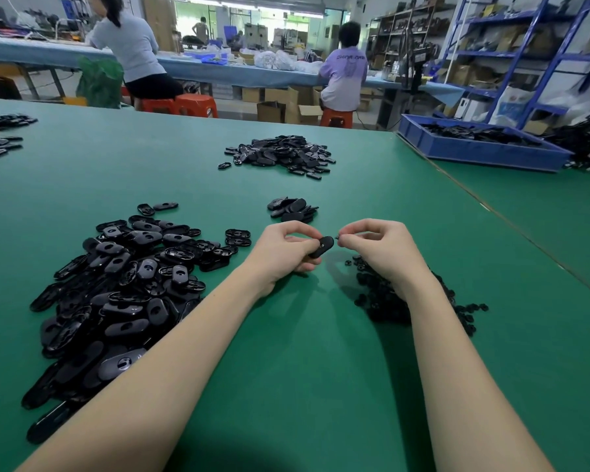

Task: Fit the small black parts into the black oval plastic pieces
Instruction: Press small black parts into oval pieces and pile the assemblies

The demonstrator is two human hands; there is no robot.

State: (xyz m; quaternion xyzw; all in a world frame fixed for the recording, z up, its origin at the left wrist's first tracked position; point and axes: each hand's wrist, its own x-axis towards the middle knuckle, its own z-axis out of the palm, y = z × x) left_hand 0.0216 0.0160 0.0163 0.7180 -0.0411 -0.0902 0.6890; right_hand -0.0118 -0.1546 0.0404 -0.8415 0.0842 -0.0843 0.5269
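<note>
Left hand (288, 248) grips a black oval piece (322, 247) above my green worktop (286, 335); right hand (375, 241) pinches a small black part (338, 237) beside it. A distant shirt (346, 68) reads "CHINA".

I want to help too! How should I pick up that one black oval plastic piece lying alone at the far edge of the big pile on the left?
Pinch the lone black oval plastic piece across its narrow width, from above. It lies flat on the green table, apart from the pile, with long sides free.
</note>
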